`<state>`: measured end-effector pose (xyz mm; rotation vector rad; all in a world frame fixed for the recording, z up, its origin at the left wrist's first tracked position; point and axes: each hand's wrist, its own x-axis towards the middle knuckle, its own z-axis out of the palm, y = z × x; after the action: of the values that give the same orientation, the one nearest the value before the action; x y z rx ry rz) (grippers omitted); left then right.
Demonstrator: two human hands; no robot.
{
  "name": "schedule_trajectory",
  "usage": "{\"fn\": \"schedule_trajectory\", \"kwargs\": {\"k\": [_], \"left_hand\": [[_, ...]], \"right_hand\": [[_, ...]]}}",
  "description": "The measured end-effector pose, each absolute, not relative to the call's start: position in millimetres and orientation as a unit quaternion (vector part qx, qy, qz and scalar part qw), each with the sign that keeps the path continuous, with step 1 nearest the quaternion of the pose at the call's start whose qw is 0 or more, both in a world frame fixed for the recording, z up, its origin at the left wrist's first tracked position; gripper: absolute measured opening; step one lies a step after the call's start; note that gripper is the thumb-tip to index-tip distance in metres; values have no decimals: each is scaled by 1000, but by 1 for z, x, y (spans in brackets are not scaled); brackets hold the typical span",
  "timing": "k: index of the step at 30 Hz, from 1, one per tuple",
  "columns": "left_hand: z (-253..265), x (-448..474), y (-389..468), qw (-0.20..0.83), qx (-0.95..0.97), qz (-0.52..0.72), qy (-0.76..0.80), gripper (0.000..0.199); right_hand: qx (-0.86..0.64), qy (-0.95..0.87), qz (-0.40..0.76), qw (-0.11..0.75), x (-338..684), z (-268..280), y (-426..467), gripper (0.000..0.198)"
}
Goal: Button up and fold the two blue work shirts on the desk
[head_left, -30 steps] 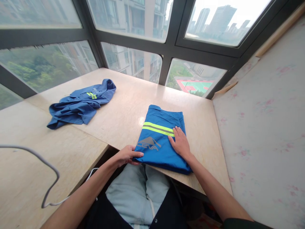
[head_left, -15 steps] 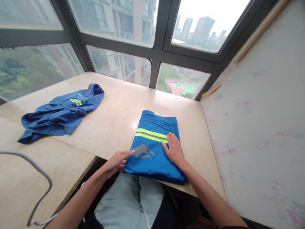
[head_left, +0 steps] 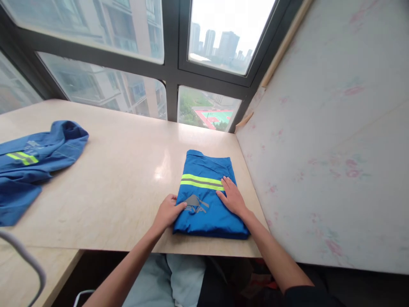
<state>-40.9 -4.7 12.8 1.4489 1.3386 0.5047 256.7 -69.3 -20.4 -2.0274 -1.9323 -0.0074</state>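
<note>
A folded blue work garment (head_left: 211, 219) lies flat on the pale tabletop, near its front edge. Across it runs a yellow-green and grey reflective stripe (head_left: 201, 182), with a grey printed logo (head_left: 194, 202) below. At its left edge, my left hand (head_left: 169, 212) is closed with the thumb on top; the other fingers are partly hidden at the side. My right hand (head_left: 232, 197) rests flat on the garment's right part, fingers stretched out over the stripe's end. Further left lies a second blue work garment (head_left: 41, 155), loosely crumpled and cut off by the view's edge.
The tabletop (head_left: 121, 183) runs back to dark-framed windows (head_left: 172, 102). A wall with flowered paper (head_left: 313, 149) borders the right side. At lower left, a grey cable (head_left: 28, 260) arches over a lower, separate board (head_left: 41, 264).
The folded garment has shifted away from me, from overhanging the front edge to lying fully on the table, both hands moving with it. My view has turned right.
</note>
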Motion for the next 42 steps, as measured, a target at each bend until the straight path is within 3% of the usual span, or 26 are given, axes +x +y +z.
{"fn": "schedule_trajectory", "kwargs": {"k": [7, 11, 13, 17, 26, 33, 42], "left_hand": [[41, 28, -1, 343, 753, 106, 551, 74], [41, 53, -6, 156, 878, 157, 426, 72], [33, 60, -7, 123, 933, 137, 308, 66], [14, 63, -7, 135, 967, 98, 192, 55], [-1, 59, -1, 185, 956, 126, 190, 73], [5, 58, 1, 189, 960, 118, 172, 72], [4, 54, 3, 177, 963, 114, 168, 69]], "right_hand": [[-736, -651, 66, 174, 337, -17, -53, 75], [-747, -624, 100, 208, 365, -17, -40, 66], [-750, -612, 109, 226, 372, -18, -36, 60], [-752, -615, 100, 214, 375, -20, -33, 55], [-829, -557, 15, 57, 308, 17, -27, 44], [-749, -637, -12, 180, 218, 18, -19, 52], [-739, -614, -8, 278, 273, -2, -74, 43]]}}
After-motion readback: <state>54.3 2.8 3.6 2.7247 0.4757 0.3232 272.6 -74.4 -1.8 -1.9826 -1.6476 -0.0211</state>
